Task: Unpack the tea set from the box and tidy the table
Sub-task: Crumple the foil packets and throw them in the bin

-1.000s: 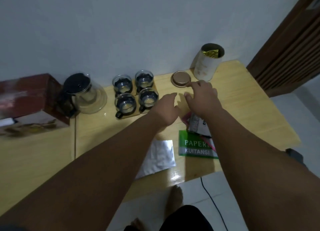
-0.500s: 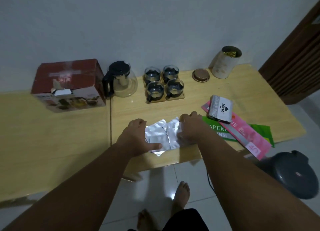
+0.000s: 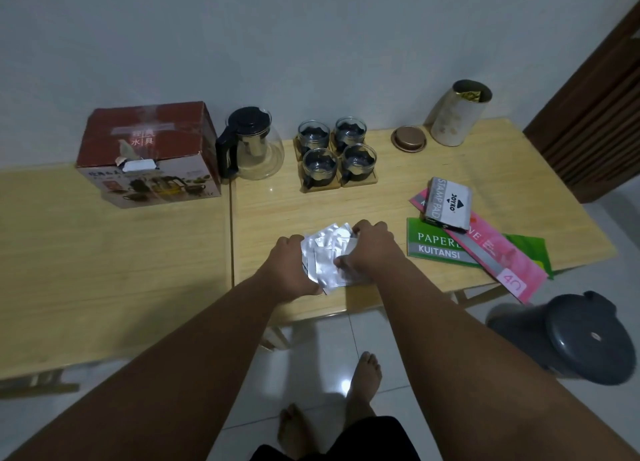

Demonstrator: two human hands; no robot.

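Near the lower middle of the frame, both hands close in on a small pile of silver foil packets [image 3: 325, 256] lying near the front edge of the wooden table [image 3: 485, 170]. The left hand [image 3: 291, 270] presses against the pile's left side with fingers curled under its edge, and the right hand [image 3: 369, 249] covers its right side, fingertips pinching the foil. Both hands are grasping the packets, which sit between them and partly under the right palm.

The tea set stands well apart from the hands, toward the upper middle of the frame. The glass teapot [image 3: 254, 144] with its black lid and handle stands just beside the red box [image 3: 149, 152], which sits at the upper left on the adjoining table. To the right of the teapot, four glass cups [image 3: 337, 151] stand in a square on wooden coasters.

Further right, a copper-coloured lid [image 3: 408, 138] lies flat beside an open round tin [image 3: 457, 112] at the upper right. At the right of the frame a stamp pad box [image 3: 448, 204] rests on a pink booklet [image 3: 498, 256], which overlaps a green receipt book [image 3: 436, 246]. A dark grey stool [image 3: 588, 339] stands on the tiled floor at the lower right.
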